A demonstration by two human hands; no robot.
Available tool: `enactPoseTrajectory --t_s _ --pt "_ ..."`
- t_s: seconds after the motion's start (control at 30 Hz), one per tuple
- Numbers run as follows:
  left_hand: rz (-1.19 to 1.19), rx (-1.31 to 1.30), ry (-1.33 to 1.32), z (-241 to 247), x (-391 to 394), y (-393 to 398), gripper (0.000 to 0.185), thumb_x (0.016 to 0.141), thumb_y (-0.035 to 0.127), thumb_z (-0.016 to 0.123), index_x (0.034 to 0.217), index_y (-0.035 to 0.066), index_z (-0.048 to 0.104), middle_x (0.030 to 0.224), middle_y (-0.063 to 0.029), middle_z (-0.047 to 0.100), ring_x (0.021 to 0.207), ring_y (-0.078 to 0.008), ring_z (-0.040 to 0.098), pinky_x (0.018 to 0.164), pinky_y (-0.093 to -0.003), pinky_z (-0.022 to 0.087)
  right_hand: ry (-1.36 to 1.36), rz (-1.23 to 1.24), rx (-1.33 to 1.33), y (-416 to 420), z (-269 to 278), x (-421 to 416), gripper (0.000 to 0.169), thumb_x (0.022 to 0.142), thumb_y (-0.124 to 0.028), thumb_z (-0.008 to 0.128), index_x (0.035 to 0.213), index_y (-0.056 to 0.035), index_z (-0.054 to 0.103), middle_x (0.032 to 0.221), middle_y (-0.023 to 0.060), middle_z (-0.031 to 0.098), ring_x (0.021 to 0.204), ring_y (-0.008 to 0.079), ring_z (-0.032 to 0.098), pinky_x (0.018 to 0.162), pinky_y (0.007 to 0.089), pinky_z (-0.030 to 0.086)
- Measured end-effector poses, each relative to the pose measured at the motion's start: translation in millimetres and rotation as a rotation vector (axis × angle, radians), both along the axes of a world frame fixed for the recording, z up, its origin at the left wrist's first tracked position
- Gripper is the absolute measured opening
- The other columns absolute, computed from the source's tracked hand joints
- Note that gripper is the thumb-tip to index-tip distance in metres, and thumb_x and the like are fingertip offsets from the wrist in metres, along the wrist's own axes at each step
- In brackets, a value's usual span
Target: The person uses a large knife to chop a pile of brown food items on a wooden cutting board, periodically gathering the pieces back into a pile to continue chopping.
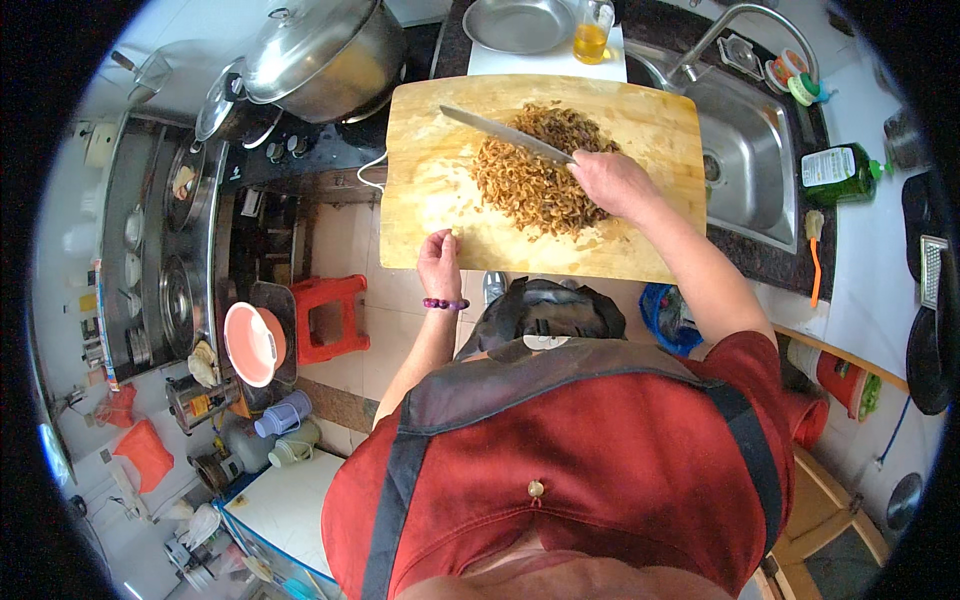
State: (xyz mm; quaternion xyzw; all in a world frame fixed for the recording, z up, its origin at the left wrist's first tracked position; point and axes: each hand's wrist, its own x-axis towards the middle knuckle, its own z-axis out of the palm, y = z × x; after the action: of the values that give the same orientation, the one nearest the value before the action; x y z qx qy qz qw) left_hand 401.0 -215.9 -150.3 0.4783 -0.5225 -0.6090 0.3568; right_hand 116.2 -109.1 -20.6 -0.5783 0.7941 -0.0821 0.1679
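A large wooden cutting board lies before me. On it is a heap of chopped brown food pieces, darker toward the far side; what food it is I cannot tell. My right hand grips a kitchen knife, its handle hidden in my fist. The long blade reaches to the left across the heap's upper part. At the board's near left edge is my left hand, thumb and fingers drawn together at the wood. Whether something small is pinched between those fingertips is unclear.
Beyond the board are a metal plate and a jar of yellow liquid. A steel sink adjoins on the right, with a green bottle past it. Left stands a big lidded pot; below, a red stool.
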Motion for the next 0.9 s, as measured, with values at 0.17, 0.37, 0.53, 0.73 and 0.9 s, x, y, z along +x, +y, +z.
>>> enactPoseTrajectory --t_s 0.17,0.37,0.53,0.73,0.9 --pt "0.011 0.028 0.040 4 -3 1 0.013 0.091 0.010 0.057 0.098 0.000 0.058 0.087 -0.0026 0.061 0.076 -0.0098 0.057 0.071 -0.0227 0.047 -0.017 0.026 0.013 5 -24 -7 0.027 0.094 -0.026 0.044 0.085 -0.0035 0.056 0.069 0.0155 0.061 0.064 0.0310 0.062 0.059 0.0454 0.051" --pt "0.019 -0.010 0.049 2 -4 3 0.012 0.091 0.010 0.056 0.098 0.001 0.059 0.087 -0.0025 0.061 0.076 -0.0097 0.057 0.071 -0.0227 0.047 -0.028 -0.046 0.061 11 -11 1 0.027 0.094 -0.026 0.043 0.085 -0.0040 0.056 0.071 0.0167 0.062 0.069 0.0327 0.063 0.064 0.0471 0.051" --pt "0.016 -0.012 0.027 0 -2 0 0.013 0.091 0.011 0.056 0.099 0.001 0.059 0.088 -0.0029 0.061 0.076 -0.0099 0.057 0.070 -0.0231 0.047 -0.031 -0.073 0.043 10 2 -8 0.026 0.093 -0.027 0.044 0.085 -0.0045 0.056 0.074 0.0182 0.062 0.071 0.0345 0.063 0.063 0.0472 0.050" --pt "0.014 -0.051 0.009 -6 2 0 0.014 0.091 0.011 0.057 0.099 0.000 0.059 0.087 -0.0030 0.061 0.076 -0.0107 0.056 0.071 -0.0238 0.046 -0.009 -0.246 -0.146 14 2 -27 0.029 0.094 -0.029 0.044 0.086 -0.0038 0.055 0.080 0.0213 0.063 0.076 0.0384 0.061 0.067 0.0494 0.049" --pt "0.040 -0.086 -0.142 17 -7 5 0.019 0.089 0.016 0.058 0.097 -0.002 0.061 0.082 -0.0035 0.063 0.075 -0.0105 0.057 0.071 -0.0242 0.047 0.076 -0.247 -0.071 11 -35 -36 0.029 0.093 -0.030 0.045 0.090 -0.0031 0.056 0.080 0.0243 0.062 0.077 0.0423 0.060 0.068 0.0508 0.047"
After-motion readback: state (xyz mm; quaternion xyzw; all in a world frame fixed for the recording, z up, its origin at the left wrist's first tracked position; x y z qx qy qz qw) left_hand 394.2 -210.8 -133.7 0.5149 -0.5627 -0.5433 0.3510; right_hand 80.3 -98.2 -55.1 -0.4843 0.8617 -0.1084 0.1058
